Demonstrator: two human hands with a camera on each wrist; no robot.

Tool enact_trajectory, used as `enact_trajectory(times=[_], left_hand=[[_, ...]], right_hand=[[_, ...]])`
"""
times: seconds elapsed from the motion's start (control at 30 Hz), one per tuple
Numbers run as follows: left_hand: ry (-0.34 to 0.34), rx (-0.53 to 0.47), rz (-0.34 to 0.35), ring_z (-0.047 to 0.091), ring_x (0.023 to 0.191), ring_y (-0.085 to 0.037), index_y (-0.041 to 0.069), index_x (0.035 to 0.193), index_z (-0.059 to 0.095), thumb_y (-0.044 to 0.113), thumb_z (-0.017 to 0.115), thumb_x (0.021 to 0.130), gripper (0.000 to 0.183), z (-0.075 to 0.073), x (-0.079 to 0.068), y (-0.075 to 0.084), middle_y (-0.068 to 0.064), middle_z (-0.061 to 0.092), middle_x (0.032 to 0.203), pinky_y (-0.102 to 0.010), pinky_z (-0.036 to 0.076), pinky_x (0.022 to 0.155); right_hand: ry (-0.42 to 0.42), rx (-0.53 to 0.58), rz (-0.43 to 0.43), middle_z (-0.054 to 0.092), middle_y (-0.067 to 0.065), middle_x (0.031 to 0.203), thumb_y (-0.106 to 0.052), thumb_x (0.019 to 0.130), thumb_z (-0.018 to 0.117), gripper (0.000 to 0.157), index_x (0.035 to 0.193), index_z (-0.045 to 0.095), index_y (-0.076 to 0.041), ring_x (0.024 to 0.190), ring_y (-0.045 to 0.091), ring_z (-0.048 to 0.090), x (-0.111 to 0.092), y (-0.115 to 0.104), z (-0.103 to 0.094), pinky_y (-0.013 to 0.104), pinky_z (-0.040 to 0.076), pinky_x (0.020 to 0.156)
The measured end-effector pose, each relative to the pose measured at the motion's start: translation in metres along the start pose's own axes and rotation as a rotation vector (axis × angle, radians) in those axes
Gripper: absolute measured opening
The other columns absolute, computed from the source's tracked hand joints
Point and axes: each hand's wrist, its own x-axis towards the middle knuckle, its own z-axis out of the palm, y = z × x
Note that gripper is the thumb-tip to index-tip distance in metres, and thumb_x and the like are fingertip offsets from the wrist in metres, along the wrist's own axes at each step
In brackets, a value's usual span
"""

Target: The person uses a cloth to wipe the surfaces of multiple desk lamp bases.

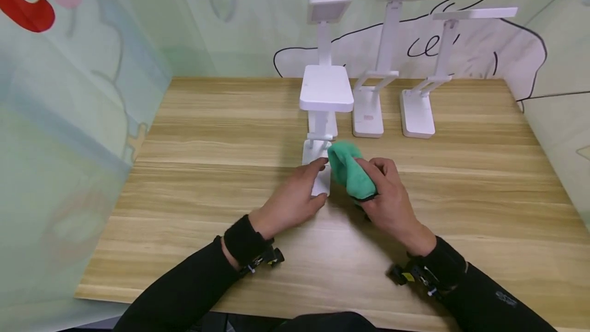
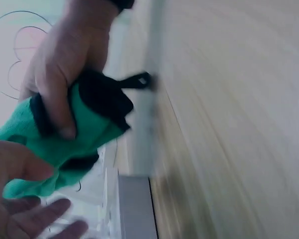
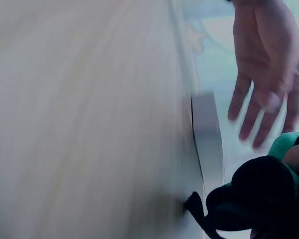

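A white desk lamp (image 1: 326, 87) stands nearest me, its flat head over a rectangular base (image 3: 207, 124). My left hand (image 1: 292, 201) is at the left of that base, its thumb and fingers spread apart; the right wrist view shows the fingers long and loose. My right hand (image 1: 394, 204) grips a green cloth (image 1: 349, 168) with black trim, just right of the same base. In the left wrist view the cloth is bunched under the right thumb, and a black loop (image 2: 137, 80) sticks out from it.
Behind the nearest lamp stands a second white lamp (image 1: 324, 45), partly hidden by it. Two more lamps, a middle one (image 1: 369, 117) and a right one (image 1: 417, 114), stand at the back of the wooden table (image 1: 207, 168). A printed curtain (image 1: 221, 40) hangs behind.
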Motion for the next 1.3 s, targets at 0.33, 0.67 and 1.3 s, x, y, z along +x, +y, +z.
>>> enact_trajectory(times=[0.33,0.67,1.3], left_hand=[[-0.086,0.579,0.187,0.033,0.136,-0.04,0.012,0.136,0.053,0.034,0.071,0.086,0.058,0.012,0.007,-0.01,-0.017,0.045,0.146,-0.052,0.028,0.113],[-0.108,0.593,0.185,0.038,0.133,-0.042,0.013,0.136,0.054,0.025,0.059,0.096,0.042,0.015,0.008,-0.015,-0.024,0.048,0.141,-0.05,0.032,0.112],[-0.109,0.494,0.062,0.039,0.134,-0.033,0.009,0.129,0.059,0.016,0.068,0.089,0.042,-0.022,-0.003,-0.053,-0.024,0.053,0.136,-0.053,0.021,0.116]], right_hand=[[0.024,-0.073,0.051,0.043,0.024,0.115,0.01,0.064,0.077,0.082,0.137,0.053,-0.015,0.104,0.034,0.045,-0.001,0.019,-0.012,0.058,0.044,0.082],[-0.025,-0.095,0.062,0.042,0.023,0.115,0.009,0.067,0.077,0.079,0.137,0.053,-0.017,0.103,0.036,0.046,-0.001,0.019,-0.011,0.061,0.046,0.081],[-0.063,-0.106,0.076,0.043,0.021,0.114,0.009,0.063,0.076,0.08,0.135,0.054,-0.017,0.102,0.037,0.049,-0.001,0.023,-0.008,0.061,0.047,0.078]])
